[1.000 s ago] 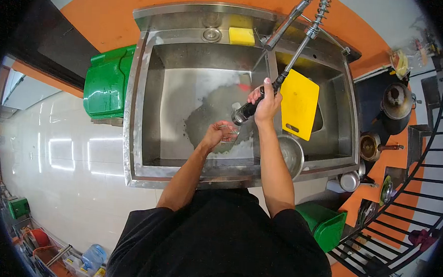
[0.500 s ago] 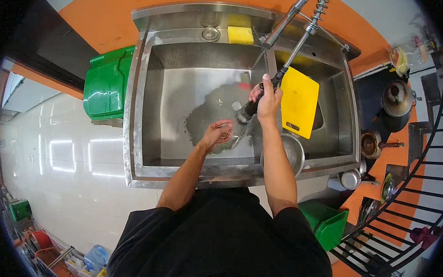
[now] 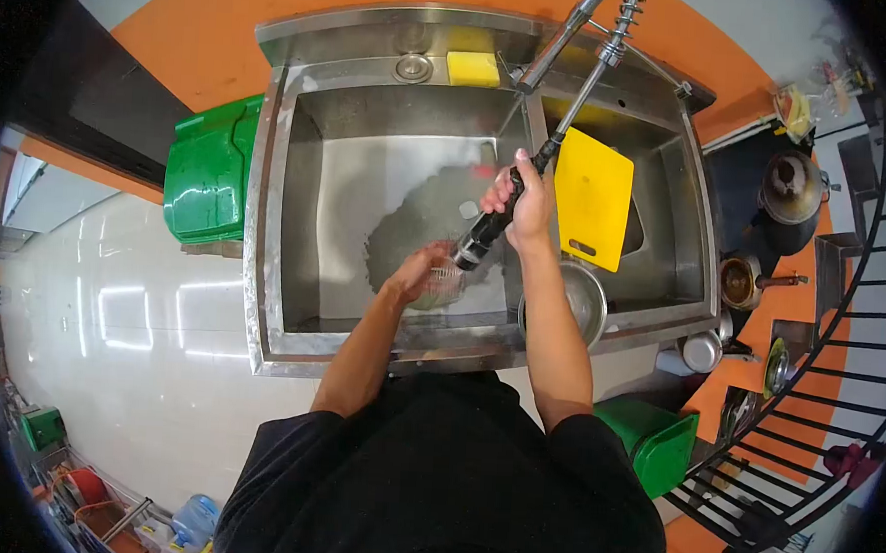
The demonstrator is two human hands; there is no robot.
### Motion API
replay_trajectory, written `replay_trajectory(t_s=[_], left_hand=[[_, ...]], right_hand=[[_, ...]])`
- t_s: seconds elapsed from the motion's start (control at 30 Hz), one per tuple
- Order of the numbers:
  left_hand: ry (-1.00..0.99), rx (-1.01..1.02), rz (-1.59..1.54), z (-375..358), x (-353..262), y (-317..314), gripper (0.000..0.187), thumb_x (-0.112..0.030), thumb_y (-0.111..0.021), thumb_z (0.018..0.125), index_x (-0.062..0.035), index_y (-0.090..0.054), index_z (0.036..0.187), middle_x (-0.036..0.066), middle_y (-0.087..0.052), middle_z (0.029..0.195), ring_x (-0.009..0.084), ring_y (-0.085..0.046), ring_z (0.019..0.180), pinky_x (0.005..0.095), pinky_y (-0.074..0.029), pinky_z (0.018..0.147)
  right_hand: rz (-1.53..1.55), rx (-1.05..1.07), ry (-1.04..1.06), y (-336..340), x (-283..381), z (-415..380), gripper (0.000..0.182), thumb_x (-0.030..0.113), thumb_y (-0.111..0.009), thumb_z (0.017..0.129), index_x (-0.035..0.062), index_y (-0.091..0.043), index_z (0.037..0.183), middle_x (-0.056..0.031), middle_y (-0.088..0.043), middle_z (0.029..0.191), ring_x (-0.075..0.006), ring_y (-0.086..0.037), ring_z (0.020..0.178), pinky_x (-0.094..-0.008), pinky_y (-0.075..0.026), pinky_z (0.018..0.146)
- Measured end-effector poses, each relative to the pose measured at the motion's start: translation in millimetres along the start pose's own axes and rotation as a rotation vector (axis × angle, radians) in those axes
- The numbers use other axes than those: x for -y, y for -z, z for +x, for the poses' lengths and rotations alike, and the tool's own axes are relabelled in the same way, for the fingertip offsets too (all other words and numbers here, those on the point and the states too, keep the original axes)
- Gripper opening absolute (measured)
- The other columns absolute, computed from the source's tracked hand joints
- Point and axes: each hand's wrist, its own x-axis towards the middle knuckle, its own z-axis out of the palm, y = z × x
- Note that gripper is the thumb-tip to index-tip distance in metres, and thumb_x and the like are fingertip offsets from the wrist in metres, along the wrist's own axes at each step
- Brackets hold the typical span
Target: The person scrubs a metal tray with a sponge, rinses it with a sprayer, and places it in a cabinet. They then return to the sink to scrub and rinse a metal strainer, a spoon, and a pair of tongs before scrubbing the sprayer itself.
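Observation:
My right hand (image 3: 529, 206) is wrapped round the black handle of a spray faucet (image 3: 477, 240), whose nozzle points down and to the left. Just below that nozzle, over the left sink basin (image 3: 354, 162), my left hand (image 3: 418, 272) has its fingers curled round a small, pale, ribbed item (image 3: 447, 274). Motion smears this item, so I cannot make out its kind. Shallow water lies on the basin floor beneath both hands, with a small red thing (image 3: 485, 171) near its far side.
A yellow cutting board (image 3: 592, 199) leans in the right basin, behind a metal bowl (image 3: 584, 296) by the front rim. On the back ledge sit a yellow sponge (image 3: 473, 69) and a round metal drain strainer (image 3: 412, 69). Green bins (image 3: 208, 179) flank the sink; pans (image 3: 738, 284) stand at right.
The spray nozzle has swung down and left, closer to my left hand. My left hand has shifted slightly left, and its item has become more blurred. The whole view has moved a little.

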Motion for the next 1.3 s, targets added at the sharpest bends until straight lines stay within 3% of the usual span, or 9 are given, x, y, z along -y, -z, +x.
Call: replay_trajectory(t_s=[0.2,0.3,0.43,0.57,0.7,0.8,0.93,1.0,1.3], left_hand=[[-0.097,0.046,0.266,10.6,16.9,4.0,0.027,-0.016,-0.065,0.089,-0.0045,-0.058,0.113,0.006,-0.067,0.098,0.0176,-0.067,0.084,0.0295,-0.057,0.077],[0.077,-0.098,0.26,-7.7,-3.0,-16.3,0.027,-0.019,-0.07,0.087,-0.0029,-0.061,0.106,0.006,-0.068,0.095,0.0165,-0.067,0.085,0.0284,-0.057,0.075],[-0.029,-0.023,0.451,20.7,24.3,5.1,0.028,-0.025,-0.069,0.087,-0.0058,-0.063,0.107,0.007,-0.069,0.096,0.0188,-0.068,0.088,0.034,-0.056,0.076],[-0.403,0.016,1.295,32.2,41.6,7.0,0.035,-0.027,-0.064,0.088,-0.0173,-0.062,0.121,0.01,-0.066,0.104,0.0271,-0.065,0.094,0.0432,-0.051,0.084],[-0.487,-0.09,1.71,8.6,28.2,-27.3,0.045,-0.019,-0.058,0.09,-0.0211,-0.053,0.135,0.014,-0.057,0.127,0.0324,-0.058,0.113,0.0471,-0.047,0.094],[-0.454,-0.115,2.005,-10.5,15.7,-44.8,0.05,-0.022,-0.056,0.09,-0.0252,-0.047,0.14,0.012,-0.047,0.14,0.034,-0.051,0.122,0.0532,-0.042,0.1],[-0.408,-0.079,1.99,-3.9,28.1,-29.0,0.059,-0.018,-0.06,0.086,-0.027,-0.044,0.142,0.01,-0.04,0.147,0.0361,-0.045,0.13,0.0576,-0.034,0.106],[-0.421,0.016,2.152,-7.3,30.6,-23.1,0.061,-0.017,-0.06,0.086,-0.0279,-0.043,0.143,0.006,-0.038,0.15,0.0359,-0.039,0.135,0.0558,-0.03,0.11],[-0.498,0.047,1.946,-8.3,31.4,-2.6,0.052,-0.018,-0.049,0.093,-0.0275,-0.042,0.144,0.003,-0.039,0.151,0.0375,-0.041,0.133,0.0529,-0.03,0.111]], right_hand=[[-0.413,-0.259,0.496,11.6,-14.0,16.6,0.044,0.037,-0.059,0.094,0.0043,-0.05,0.066,-0.0051,-0.049,0.051,-0.0134,-0.048,0.044,-0.0278,-0.039,0.044],[-0.285,-0.148,0.28,11.0,-6.3,5.6,0.04,0.032,-0.055,0.095,0.0069,-0.044,0.067,-0.005,-0.045,0.053,-0.0175,-0.046,0.043,-0.0336,-0.041,0.046],[-0.034,0.077,0.057,8.7,-4.1,-2.3,0.04,0.035,-0.057,0.094,0.0008,-0.056,0.072,-0.0118,-0.058,0.061,-0.02,-0.057,0.05,-0.0332,-0.047,0.051],[-0.024,-0.022,0.083,-3.5,0.5,4.5,0.037,0.031,-0.056,0.092,-0.0006,-0.058,0.073,-0.0191,-0.066,0.073,-0.0267,-0.068,0.071,-0.0343,-0.052,0.068],[-0.276,-0.121,0.157,6.9,-6.3,13.2,0.041,0.033,-0.056,0.092,0.0015,-0.053,0.065,-0.0141,-0.061,0.062,-0.0222,-0.061,0.055,-0.0336,-0.049,0.056],[-0.262,-0.115,0.173,-1.7,-7.9,1.0,0.044,0.034,-0.055,0.093,0.0062,-0.045,0.061,-0.0056,-0.042,0.048,-0.0186,-0.045,0.041,-0.034,-0.044,0.046],[-0.174,-0.097,0.196,-1.4,-11.8,2.0,0.044,0.033,-0.056,0.093,0.0061,-0.044,0.061,-0.0055,-0.043,0.05,-0.018,-0.044,0.042,-0.0342,-0.045,0.048],[-0.222,-0.19,0.451,2.1,-11.4,9.3,0.042,0.033,-0.058,0.093,0.0054,-0.045,0.064,-0.0055,-0.044,0.052,-0.0171,-0.044,0.043,-0.0351,-0.045,0.049],[-0.034,-0.134,0.319,6.7,-22.0,4.1,0.04,0.033,-0.057,0.095,0.004,-0.047,0.069,-0.0067,-0.046,0.056,-0.0173,-0.046,0.046,-0.0359,-0.046,0.051]])
